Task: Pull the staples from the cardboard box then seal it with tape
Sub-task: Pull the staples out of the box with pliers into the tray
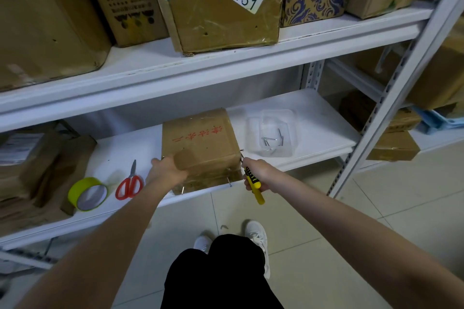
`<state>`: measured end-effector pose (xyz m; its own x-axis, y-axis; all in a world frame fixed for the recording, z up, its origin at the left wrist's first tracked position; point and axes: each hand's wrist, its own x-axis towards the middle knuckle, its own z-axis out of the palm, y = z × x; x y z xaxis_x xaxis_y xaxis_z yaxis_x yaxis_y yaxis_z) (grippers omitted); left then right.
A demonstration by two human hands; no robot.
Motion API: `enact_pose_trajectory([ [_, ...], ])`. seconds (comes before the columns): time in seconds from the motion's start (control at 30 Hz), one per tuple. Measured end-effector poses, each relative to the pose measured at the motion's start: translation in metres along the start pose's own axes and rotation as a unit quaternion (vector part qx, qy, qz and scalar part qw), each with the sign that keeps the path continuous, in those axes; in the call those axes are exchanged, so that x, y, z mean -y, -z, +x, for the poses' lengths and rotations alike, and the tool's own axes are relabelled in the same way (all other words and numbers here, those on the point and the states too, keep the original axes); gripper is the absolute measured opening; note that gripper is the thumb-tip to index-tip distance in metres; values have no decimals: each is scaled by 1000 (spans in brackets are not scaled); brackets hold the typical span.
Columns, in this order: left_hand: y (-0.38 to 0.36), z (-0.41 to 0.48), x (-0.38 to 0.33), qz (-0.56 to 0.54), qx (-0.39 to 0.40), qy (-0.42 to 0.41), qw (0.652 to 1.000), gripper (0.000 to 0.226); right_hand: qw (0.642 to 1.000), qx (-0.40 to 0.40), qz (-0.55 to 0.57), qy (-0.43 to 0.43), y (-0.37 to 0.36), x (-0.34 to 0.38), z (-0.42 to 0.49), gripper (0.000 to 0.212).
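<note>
1. Our left hand [168,168] rests on the near left corner of the cardboard box [200,140], fingers laid flat and close together on the top and the thumb out to the left edge.
2. Our right hand [258,174] grips a yellow-and-black-handled tool [253,182], all fingers wrapped tightly round the handle.
3. The tool's handle points down and towards us. Its metal tip points up and away, at a staple [241,150] on the box's right near corner. We cannot tell whether the tip has caught it.
4. The box lies on the lower shelf [313,118], its long axis running from the front edge back towards the wall.
5. More staples stick out of its near face.
6. Left of the box lie red-handled scissors [129,184] and a yellow tape roll [88,193].
7. To the right stands a clear container [276,118] with loose staples in it.
</note>
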<state>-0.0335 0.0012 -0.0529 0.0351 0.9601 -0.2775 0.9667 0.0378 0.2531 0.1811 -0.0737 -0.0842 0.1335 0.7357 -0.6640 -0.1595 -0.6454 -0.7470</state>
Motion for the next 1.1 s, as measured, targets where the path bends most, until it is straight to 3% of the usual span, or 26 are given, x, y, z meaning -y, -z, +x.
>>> enact_pose_trajectory([
  [0.17, 3, 4, -9, 50, -64, 0, 997, 45, 999, -5, -34, 4, 0, 7, 3, 19],
  [0.27, 1, 10, -24, 33, -68, -97, 992, 56, 996, -7, -93, -1, 10, 2, -2, 19],
  [0.4, -4, 15, -36, 40, -30, -172, 984, 51, 993, -2, -115, 6, 23, -9, -4, 20],
  [0.53, -4, 18, -34, 45, -44, -181, 981, 48, 992, -12, -115, 53, 24, -12, 5, 21],
  [0.9, 0, 23, -34, 64, -31, -191, 979, 49, 982, -26, -170, 82, 5, -1, 23, 26],
  [1.0, -1, 22, -36, 64, -35, -188, 980, 48, 993, 2, -104, 59, 6, 0, 19, 23],
  [1.1, -3, 21, -37, 57, -30, -184, 981, 50, 994, 91, 58, -7, 13, 4, 19, 25],
])
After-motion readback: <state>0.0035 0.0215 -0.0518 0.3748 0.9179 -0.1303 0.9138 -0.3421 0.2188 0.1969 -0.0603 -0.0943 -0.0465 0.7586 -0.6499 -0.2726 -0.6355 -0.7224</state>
